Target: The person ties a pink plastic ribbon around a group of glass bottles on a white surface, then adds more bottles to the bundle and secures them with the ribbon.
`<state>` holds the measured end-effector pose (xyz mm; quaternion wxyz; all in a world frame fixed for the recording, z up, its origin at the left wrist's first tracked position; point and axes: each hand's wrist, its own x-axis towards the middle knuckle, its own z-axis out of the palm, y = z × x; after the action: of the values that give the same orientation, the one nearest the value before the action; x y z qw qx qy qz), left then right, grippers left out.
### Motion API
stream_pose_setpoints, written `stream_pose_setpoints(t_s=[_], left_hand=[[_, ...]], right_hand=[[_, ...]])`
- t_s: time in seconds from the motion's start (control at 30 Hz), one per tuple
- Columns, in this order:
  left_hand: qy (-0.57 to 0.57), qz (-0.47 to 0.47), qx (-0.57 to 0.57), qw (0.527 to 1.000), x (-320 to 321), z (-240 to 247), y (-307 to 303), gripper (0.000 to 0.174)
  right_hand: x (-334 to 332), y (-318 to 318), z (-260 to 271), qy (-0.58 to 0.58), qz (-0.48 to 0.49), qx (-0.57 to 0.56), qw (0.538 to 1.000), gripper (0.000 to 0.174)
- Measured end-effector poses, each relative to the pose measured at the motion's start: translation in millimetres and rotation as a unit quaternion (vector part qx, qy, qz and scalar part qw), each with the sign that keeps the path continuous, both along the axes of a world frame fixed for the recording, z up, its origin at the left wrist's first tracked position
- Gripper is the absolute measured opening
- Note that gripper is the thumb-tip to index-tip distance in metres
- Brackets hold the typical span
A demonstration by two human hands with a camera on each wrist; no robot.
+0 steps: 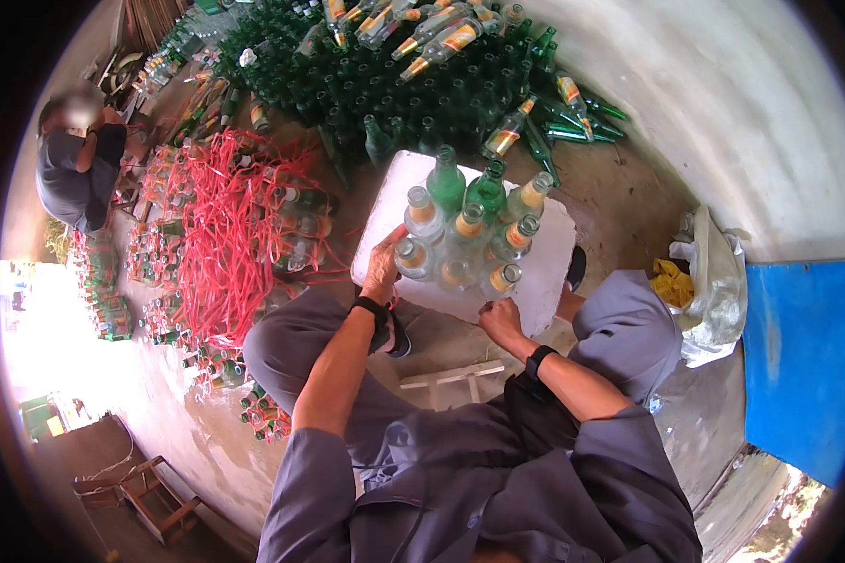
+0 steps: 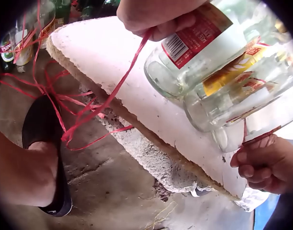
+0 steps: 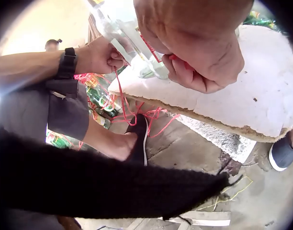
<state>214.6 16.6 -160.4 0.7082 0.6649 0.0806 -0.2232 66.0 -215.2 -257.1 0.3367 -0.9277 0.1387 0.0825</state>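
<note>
A tight cluster of clear and green glass bottles (image 1: 469, 220) stands upright on a white board (image 1: 385, 202) between the person's knees. My left hand (image 1: 381, 267) is at the cluster's left side, its curled fingers holding a red plastic string (image 2: 123, 82) beside a red-labelled clear bottle (image 2: 189, 45). From those fingers the string hangs over the board's edge into a loose tangle below. My right hand (image 1: 504, 321) is at the near right of the cluster, fingers curled, with a bit of red string (image 3: 177, 60) pinched in them close to a bottle's base.
Bundled bottles under a heap of red string (image 1: 221, 235) lie to the left. Massed green bottles (image 1: 300, 89) fill the far side, with loose ones on top. A seated person (image 1: 75, 169) is at far left. White sacks (image 1: 715, 281) and a blue panel (image 1: 803, 357) are at right.
</note>
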Motion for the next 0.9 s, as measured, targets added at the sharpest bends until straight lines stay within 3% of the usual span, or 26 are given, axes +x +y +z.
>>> stream_pose_setpoints(t_s=[0.13, 0.2, 0.23, 0.3, 0.4, 0.43, 0.47, 0.5, 0.53, 0.57, 0.6, 0.63, 0.67, 0.7, 0.73, 0.83, 0.9], left_hand=[[-0.099, -0.038, 0.040, 0.994, -2, -12, 5, 0.054], [-0.084, -0.039, 0.102, 0.990, -17, -8, 5, 0.052], [-0.086, -0.038, 0.104, 0.990, -14, -18, 6, 0.052], [-0.217, -0.005, 0.096, 0.971, -11, -44, 8, 0.047], [-0.250, -0.018, 0.116, 0.961, -12, -57, 13, 0.044], [-0.136, 0.002, 0.104, 0.985, -21, -11, 4, 0.041], [-0.144, 0.003, 0.105, 0.984, -14, -13, 5, 0.041], [-0.124, 0.001, 0.117, 0.985, -16, -22, 7, 0.041], [-0.109, 0.003, 0.129, 0.986, -14, -33, 9, 0.040], [-0.022, 0.042, 0.051, 0.998, -12, -59, 12, 0.040], [-0.271, -0.029, 0.136, 0.952, -14, -87, 21, 0.041], [-0.185, -0.018, 0.141, 0.972, -13, -81, 19, 0.041], [-0.353, -0.008, 0.258, 0.900, -17, -93, 17, 0.048], [-0.232, 0.056, 0.194, 0.952, -19, -93, 15, 0.056], [-0.132, 0.073, 0.203, 0.967, -18, -83, 11, 0.059], [-0.159, 0.153, 0.309, 0.925, -26, -81, -4, 0.054], [-0.157, 0.115, 0.367, 0.910, -35, -48, -6, 0.047]], right_hand=[[0, -1, -8, -0.004, 0.016, 0.020, 1.000, 0.027], [-9, -11, -3, -0.131, 0.196, -0.047, 0.971, 0.014], [-9, -12, -9, -0.133, 0.197, -0.046, 0.970, 0.014], [-14, -11, -20, -0.105, 0.122, 0.136, 0.978, 0.017], [-13, -10, -23, -0.127, 0.122, 0.167, 0.970, 0.019], [-9, -7, -3, -0.130, 0.124, 0.167, 0.969, 0.019], [6, -1, 35, 0.007, 0.018, 0.236, 0.972, 0.019], [10, 3, 60, 0.151, -0.087, 0.295, 0.939, 0.019], [6, -1, 31, 0.057, -0.007, 0.251, 0.966, 0.019], [-1, -8, -8, -0.045, 0.079, 0.205, 0.974, 0.019], [-3, -10, -18, -0.176, 0.137, 0.147, 0.964, 0.023], [4, -7, -5, -0.039, 0.085, 0.173, 0.981, 0.027], [11, -2, 7, 0.063, -0.030, 0.252, 0.965, 0.025], [16, 7, 43, 0.128, -0.122, 0.315, 0.933, 0.021], [16, 6, 49, 0.147, -0.139, 0.352, 0.914, 0.017], [14, 0, 61, 0.172, -0.140, 0.385, 0.896, 0.013], [15, 4, 66, 0.215, -0.242, 0.416, 0.850, 0.010]])
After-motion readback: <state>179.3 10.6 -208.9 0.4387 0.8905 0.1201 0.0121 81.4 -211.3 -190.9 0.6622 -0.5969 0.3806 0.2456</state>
